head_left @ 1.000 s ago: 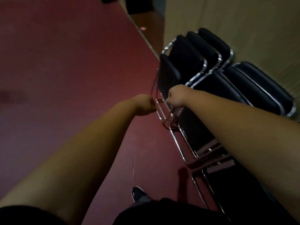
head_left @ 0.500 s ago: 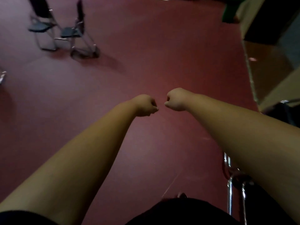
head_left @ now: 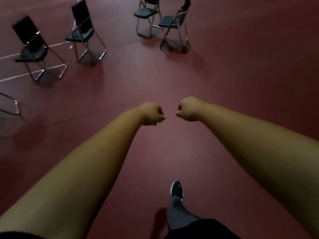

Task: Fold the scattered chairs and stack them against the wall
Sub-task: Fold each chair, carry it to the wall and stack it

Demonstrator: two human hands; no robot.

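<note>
The left hand (head_left: 152, 114) and right hand (head_left: 188, 109) were both fisted and empty, and the unfolded chairs (head_left: 84, 31) stood scattered well ahead on the red floor (head_left: 241, 75), where a hasty grasp near a seat hinge could cause a pinch injury during folding.

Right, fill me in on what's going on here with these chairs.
A person steps across the red floor, one shoe forward, arms stretched out. The left hand and right hand both have their fingers curled and hold nothing. Ahead, not yet folded, stand the far-left chair, the second chair, the third chair and the fourth chair. Part of a chair frame shows at the left edge. No stack or wall is in view.
</note>
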